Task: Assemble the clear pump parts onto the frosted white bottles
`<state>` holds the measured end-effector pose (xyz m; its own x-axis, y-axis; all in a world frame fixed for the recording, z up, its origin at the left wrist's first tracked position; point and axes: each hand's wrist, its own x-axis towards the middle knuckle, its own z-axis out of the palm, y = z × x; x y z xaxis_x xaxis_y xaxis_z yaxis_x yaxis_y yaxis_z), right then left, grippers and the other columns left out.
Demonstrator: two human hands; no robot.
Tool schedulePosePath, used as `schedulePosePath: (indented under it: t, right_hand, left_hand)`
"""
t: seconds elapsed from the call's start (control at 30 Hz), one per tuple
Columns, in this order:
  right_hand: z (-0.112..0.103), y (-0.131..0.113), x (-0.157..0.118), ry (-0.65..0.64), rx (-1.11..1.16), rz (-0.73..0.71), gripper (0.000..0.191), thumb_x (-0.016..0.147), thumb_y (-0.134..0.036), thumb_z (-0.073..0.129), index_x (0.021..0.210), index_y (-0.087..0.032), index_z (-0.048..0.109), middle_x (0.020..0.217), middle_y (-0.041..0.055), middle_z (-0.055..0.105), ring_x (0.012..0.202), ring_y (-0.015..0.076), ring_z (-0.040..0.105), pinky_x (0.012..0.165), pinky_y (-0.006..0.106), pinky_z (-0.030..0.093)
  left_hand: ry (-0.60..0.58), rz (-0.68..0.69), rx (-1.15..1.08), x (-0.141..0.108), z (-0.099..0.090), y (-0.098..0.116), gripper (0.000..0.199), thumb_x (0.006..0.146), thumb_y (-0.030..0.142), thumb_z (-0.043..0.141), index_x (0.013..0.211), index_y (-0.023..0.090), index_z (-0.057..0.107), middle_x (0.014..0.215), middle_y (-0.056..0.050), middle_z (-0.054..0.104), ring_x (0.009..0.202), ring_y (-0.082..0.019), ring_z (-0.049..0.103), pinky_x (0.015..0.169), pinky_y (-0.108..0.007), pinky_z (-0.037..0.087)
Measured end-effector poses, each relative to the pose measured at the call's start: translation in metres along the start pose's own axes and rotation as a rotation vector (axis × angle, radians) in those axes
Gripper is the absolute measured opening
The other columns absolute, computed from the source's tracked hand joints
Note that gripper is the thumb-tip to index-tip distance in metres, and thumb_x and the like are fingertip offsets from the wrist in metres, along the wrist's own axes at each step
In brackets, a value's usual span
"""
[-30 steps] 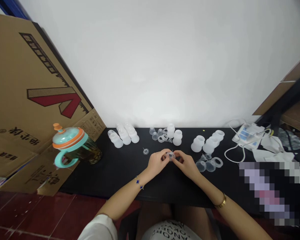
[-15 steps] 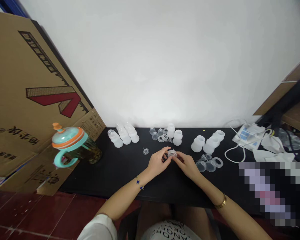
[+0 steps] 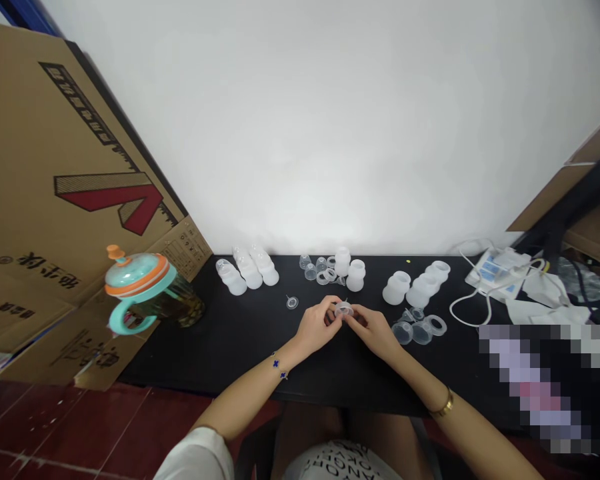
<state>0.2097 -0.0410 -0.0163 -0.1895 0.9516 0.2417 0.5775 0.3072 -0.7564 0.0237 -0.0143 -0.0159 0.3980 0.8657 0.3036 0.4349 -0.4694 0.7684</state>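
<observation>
Low over the black tabletop (image 3: 205, 353), the person's left hand (image 3: 319, 327) and right hand (image 3: 373, 328) meet at a translucent collar ring (image 3: 344, 309), pinched between both sets of fingertips, neither hand clearly nearer. It lies between and just beyond the thumbs, a thin stem poking up at its far side; its exact tilt is too small to judge. Beside the right hand lie translucent domes (image 3: 422, 333) and a loose ring (image 3: 435, 325). Farther off to the left, apart from the fingers, lies a stemmed disc (image 3: 292, 303). Beyond the collar ring, two open-necked white bottles (image 3: 355, 277) stand near the wall (image 3: 330, 133).
</observation>
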Motion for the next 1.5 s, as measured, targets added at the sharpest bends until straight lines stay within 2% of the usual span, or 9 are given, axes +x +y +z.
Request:
schedulePosePath:
  t: [0.73, 1.03, 1.5]
  right_hand:
    - [0.0012, -0.0002, -0.0012, -0.022, 0.026, 0.024, 0.022, 0.094, -0.035, 0.054, 0.091, -0.020, 0.069, 0.069, -0.0003, 0.065, 0.061, 0.0162, 0.057, 0.057, 0.025, 0.039]
    - [0.0006, -0.0025, -0.0014, -0.025, 0.025, 0.020, 0.025, 0.095, -0.039, 0.051, 0.088, -0.020, 0.067, 0.066, -0.0003, 0.063, 0.059, 0.0167, 0.057, 0.056, 0.025, 0.038]
    - [0.0008, -0.0028, -0.0006, -0.020, -0.008, 0.010, 0.022, 0.094, -0.034, 0.052, 0.083, -0.020, 0.064, 0.063, -0.0019, 0.059, 0.057, 0.0150, 0.054, 0.056, 0.024, 0.036]
  left_hand:
    - [0.008, 0.003, -0.022, 0.0001, -0.0005, 0.0019, 0.022, 0.083, 0.021, 0.059, 0.105, 0.023, 0.056, 0.067, 0.007, 0.060, 0.057, -0.010, 0.059, 0.061, -0.020, 0.047]
    - [0.013, -0.003, -0.003, -0.0005, 0.0006, 0.0000, 0.022, 0.082, 0.022, 0.060, 0.104, 0.022, 0.057, 0.062, 0.008, 0.057, 0.053, -0.010, 0.057, 0.059, -0.020, 0.044]
    - [0.003, -0.024, 0.008, -0.0002, -0.0003, 0.0017, 0.022, 0.082, 0.021, 0.060, 0.104, 0.022, 0.058, 0.060, 0.008, 0.056, 0.053, -0.010, 0.055, 0.059, -0.021, 0.043]
